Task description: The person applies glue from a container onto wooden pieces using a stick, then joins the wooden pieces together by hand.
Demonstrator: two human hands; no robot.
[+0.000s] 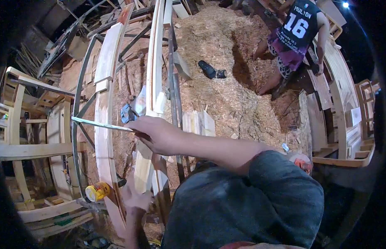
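Note:
My right hand (156,133) reaches across to the left, closed around one end of a thin, pale, flat strip (99,124). That strip lies crosswise over a long wooden board (104,141), its far end near a dark metal frame (78,91). Under my right hand runs a second long wooden piece (142,170). Lower down, my left hand (137,201) is smeared by motion beside the end of that piece, so its fingers cannot be made out. A yellow container (97,191) rests against the first board, left of my left hand.
Wood shavings (218,103) cover the floor, with a dark object (211,70) lying on them. A co-worker in a number 16 jersey (296,27) bends at the upper right. Wooden frames (39,151) stand at the left; a carved wooden panel (346,95) stands at the right.

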